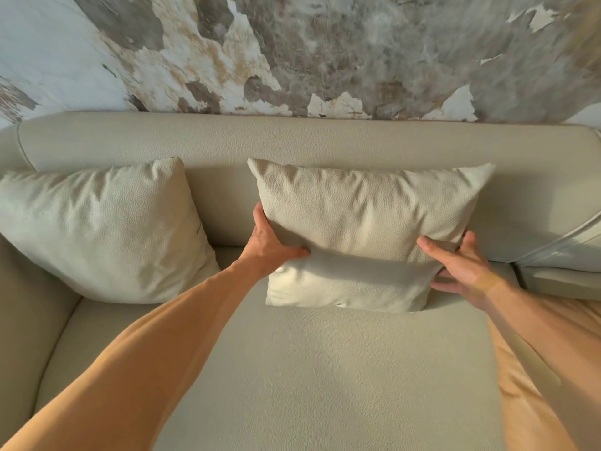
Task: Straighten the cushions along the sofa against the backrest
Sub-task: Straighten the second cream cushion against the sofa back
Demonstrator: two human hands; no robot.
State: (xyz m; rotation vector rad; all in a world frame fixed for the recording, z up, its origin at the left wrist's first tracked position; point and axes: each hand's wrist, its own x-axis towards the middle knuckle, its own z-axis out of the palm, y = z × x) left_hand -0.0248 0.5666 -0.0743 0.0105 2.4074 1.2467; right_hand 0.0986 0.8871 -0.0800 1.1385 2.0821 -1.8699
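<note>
A cream square cushion (364,219) stands upright in the middle of the beige sofa, leaning on the backrest (292,138). My left hand (270,245) grips its lower left edge, thumb on the front face. My right hand (461,266) grips its lower right corner, thumb in front and fingers behind. A second cream cushion (104,232) leans in the left corner of the sofa, tilted slightly, apart from the held one.
The sofa seat (325,369) stretches in front of the cushions. The left armrest (19,320) curves down the left side. Another seat section with a white piped edge (559,242) lies at the right. A marbled wall (325,53) rises behind.
</note>
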